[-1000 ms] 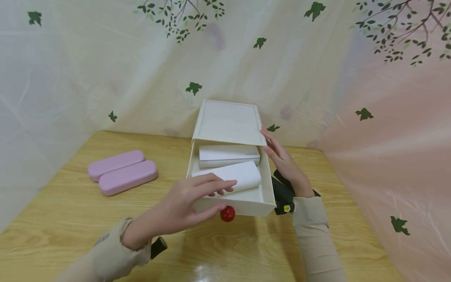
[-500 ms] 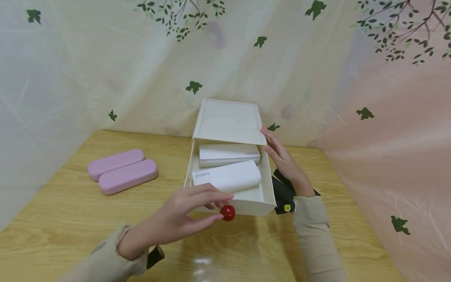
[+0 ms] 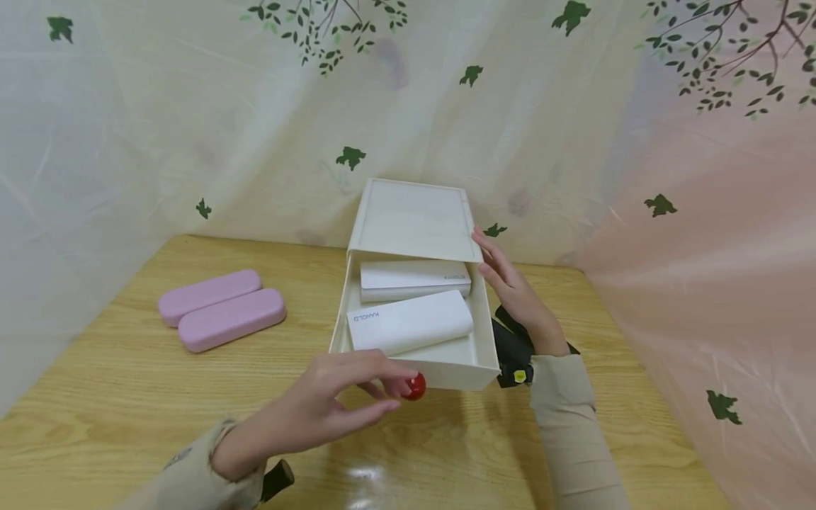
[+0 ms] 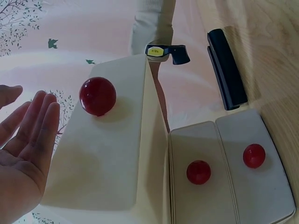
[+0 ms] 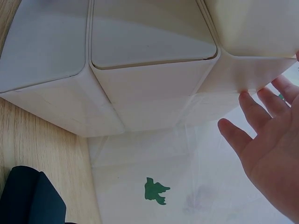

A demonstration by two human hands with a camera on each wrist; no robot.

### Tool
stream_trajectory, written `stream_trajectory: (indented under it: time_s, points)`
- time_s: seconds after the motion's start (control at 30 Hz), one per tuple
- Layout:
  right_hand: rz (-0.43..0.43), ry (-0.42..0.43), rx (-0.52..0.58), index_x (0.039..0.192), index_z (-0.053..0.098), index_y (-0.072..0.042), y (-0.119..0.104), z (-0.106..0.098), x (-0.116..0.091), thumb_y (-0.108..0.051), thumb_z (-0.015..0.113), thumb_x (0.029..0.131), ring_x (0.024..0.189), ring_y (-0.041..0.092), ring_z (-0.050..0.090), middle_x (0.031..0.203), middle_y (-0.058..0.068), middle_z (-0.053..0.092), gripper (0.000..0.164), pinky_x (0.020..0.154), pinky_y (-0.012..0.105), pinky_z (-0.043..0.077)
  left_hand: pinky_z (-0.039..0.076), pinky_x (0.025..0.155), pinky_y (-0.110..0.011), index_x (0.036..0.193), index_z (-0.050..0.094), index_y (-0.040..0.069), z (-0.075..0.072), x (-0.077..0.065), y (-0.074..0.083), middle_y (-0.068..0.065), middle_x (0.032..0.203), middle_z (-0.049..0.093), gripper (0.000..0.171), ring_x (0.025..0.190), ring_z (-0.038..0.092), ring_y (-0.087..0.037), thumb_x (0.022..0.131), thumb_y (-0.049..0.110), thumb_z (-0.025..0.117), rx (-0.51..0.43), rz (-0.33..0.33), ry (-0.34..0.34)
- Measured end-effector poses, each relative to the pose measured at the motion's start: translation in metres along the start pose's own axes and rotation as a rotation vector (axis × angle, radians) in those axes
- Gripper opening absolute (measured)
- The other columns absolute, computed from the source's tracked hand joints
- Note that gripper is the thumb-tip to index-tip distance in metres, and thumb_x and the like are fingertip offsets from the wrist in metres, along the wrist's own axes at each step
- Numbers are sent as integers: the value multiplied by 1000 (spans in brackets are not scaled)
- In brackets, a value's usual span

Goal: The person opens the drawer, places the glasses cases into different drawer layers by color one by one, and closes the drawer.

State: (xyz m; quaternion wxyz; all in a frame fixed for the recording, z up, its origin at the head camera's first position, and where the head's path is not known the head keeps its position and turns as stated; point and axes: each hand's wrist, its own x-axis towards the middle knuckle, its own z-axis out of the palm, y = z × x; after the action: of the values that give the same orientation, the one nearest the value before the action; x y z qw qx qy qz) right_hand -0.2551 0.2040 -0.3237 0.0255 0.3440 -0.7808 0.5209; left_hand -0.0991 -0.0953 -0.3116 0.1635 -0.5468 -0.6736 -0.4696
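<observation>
A small white drawer cabinet (image 3: pixel 416 219) stands at the back of the table, its top drawer (image 3: pixel 459 374) pulled out. Inside the drawer lie two white oblong cases, a front case (image 3: pixel 411 322) with small lettering and a rear case (image 3: pixel 414 276). My left hand (image 3: pixel 331 400) is at the drawer's front beside the round red knob (image 3: pixel 417 387); the left wrist view shows its straight fingers apart from the knob (image 4: pixel 97 95). My right hand (image 3: pixel 519 297) has its extended fingers against the cabinet's right side; in the right wrist view the fingertips (image 5: pixel 245 98) are at the upper part.
Two pink oblong cases (image 3: pixel 232 319) lie side by side on the wooden table (image 3: pixel 115 397) at the left. Below the open drawer are two closed drawers with red knobs (image 4: pixel 198 172). A long black object (image 4: pixel 227 70) is beside the cabinet. A leaf-patterned curtain (image 3: pixel 274 142) hangs behind.
My left hand has drawn back toward me from over the drawer, uncovering the front white case and its lettering. The right hand and the drawer have stayed put.
</observation>
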Motion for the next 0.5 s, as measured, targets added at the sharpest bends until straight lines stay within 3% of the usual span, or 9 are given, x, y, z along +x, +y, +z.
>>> stream_trajectory:
  time_s: [0.4, 0.5]
  points:
    - [9, 4, 2, 154, 18, -3, -2, 1, 0, -11, 36, 105, 151, 33, 6, 165, 8, 3, 52, 118, 61, 17, 57, 69, -13, 114, 63, -1, 11, -10, -4, -8, 91, 72, 31, 82, 69, -14, 84, -6, 68, -49, -58, 12]
    - [8, 2, 2, 154, 18, -3, -3, 0, 0, -10, 36, 105, 151, 32, 6, 165, 8, 3, 52, 118, 60, 17, 57, 67, -14, 112, 65, 0, 13, -14, -5, -8, 90, 73, 29, 82, 69, -13, 84, -7, 68, -68, -104, -1]
